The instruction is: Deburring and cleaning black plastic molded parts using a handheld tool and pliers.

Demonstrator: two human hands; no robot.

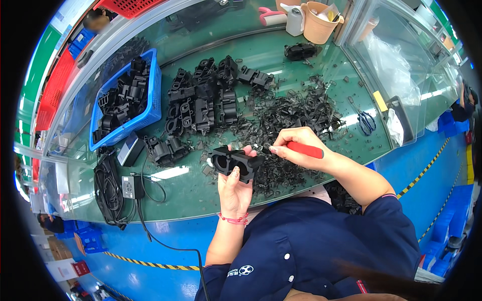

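Observation:
My left hand (235,195) grips a black moulded plastic part (246,165) with round openings, thumb on its near side and fingers behind it. My right hand (306,138), just to the right of the part, is closed around a red-handled tool (306,149). The tool's working end points toward the part but is too small to make out. I cannot tell whether it touches the part. Beyond my right hand lies a heap of black plastic scraps (301,113). Similar black parts (198,98) stand in rows left of the heap.
A blue basket (156,95) of black parts stands at the left. Near it are a cabled power box (131,186) and coiled black cable (108,188). At the back are a tan bucket (319,30) and white bottle (294,22). Blue-handled scissors (366,123) lie right.

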